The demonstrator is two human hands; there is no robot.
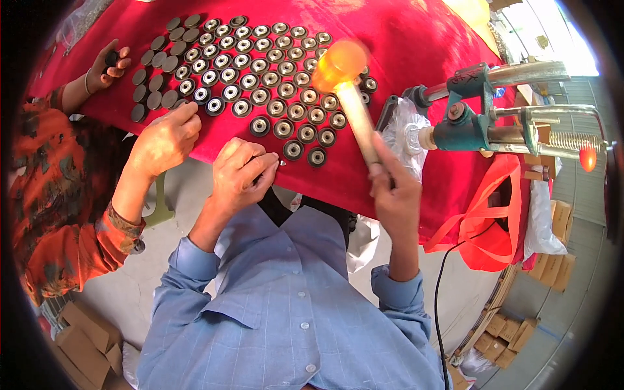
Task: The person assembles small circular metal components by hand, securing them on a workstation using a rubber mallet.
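Observation:
My right hand (395, 192) is wrapped round the pale wooden handle (357, 120) of a mallet. Its orange head (340, 64) is raised over the rows of round parts. Close to the table's front edge, my left hand (244, 170) is closed with its fingertips pinched, and what they hold is too small to make out. A tiny pale piece (281, 163) shows beside those fingertips. Beyond my hands, many dark round parts with shiny metal rings (260, 97) lie in rows on the red cloth (195, 146). The nearest ones are right of my left hand.
At left, a co-worker's near hand (168, 140) reaches to the parts, and their far hand (112, 65) holds a dark round piece. Plain dark discs (154, 99) lie there. A teal lever press (461, 127) stands at right, above a red bag (484, 231). Cardboard boxes (504, 338) stand below.

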